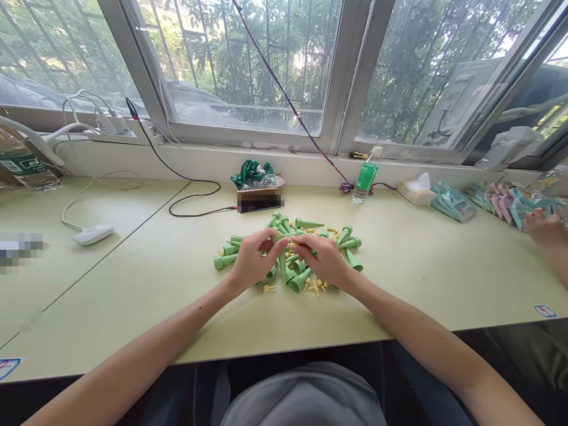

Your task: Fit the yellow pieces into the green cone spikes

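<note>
Over a pile of green plant watering spikes (pixel 298 280) and small yellow plastic valves (pixel 316 286), my two hands meet fingertip to fingertip. My left hand (pixel 252 255) is closed in a pinch on a green watering spike (pixel 282 266), its narrow end pointing down toward me. In my right hand (pixel 325 258), thumb and fingers pinch a small yellow valve (pixel 290 241) against the top of that spike; fingers hide most of it. One loose yellow valve (pixel 268 289) lies below my left wrist.
Behind the pile stands a small box (pixel 260 198) with green plastic on it. A water bottle (pixel 366 176), a tissue box (pixel 416 192) and bagged items (pixel 452 202) line the window side. Another person's hand (pixel 548 228) is at far right. A white mouse (pixel 93 235) and cables lie left.
</note>
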A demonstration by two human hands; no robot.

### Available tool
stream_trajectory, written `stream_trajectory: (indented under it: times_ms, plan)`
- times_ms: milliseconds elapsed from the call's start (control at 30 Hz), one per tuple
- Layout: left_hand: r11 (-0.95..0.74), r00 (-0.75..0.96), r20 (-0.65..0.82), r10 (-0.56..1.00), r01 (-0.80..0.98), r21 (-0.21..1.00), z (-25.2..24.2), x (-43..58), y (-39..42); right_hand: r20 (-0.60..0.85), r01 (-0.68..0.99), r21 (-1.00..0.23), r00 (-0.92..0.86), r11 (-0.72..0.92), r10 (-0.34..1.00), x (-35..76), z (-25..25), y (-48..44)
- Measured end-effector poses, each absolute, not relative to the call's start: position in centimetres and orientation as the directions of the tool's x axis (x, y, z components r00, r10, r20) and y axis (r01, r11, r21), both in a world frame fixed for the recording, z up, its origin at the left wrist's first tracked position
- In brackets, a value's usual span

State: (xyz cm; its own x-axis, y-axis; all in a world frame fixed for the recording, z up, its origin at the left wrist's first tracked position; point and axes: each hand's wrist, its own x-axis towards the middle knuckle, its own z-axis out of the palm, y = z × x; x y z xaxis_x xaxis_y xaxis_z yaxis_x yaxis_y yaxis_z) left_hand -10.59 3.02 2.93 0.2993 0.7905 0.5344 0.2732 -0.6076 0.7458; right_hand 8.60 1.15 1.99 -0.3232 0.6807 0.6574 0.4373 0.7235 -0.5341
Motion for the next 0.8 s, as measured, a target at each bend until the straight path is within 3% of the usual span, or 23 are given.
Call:
stream_trajectory:
  times_ms: [300, 533, 800]
  plan:
    - [-0.74, 0.33, 0.664, 0.671, 0.345, 0.577, 2.69, -10.85, 3.27, 0.617, 0.457, -0.477, -0.434, 0.751, 0.656, 8.6, 2.07, 0.93]
    - [-0.473, 0.325, 0.42, 0.847, 0.103, 0.875, 3.32, -10.48, 2.94, 0.646, 0.47, -0.459, -0.406, 0.754, 0.646, 8.49, 2.27, 0.98]
    - [-0.313, 0.321, 0.303, 0.897, -0.022, 0.949, 3.42, -10.38, 3.24, 0.675, 0.436, -0.463, -0.391, 0.772, 0.626, 8.47, 1.85, 1.17]
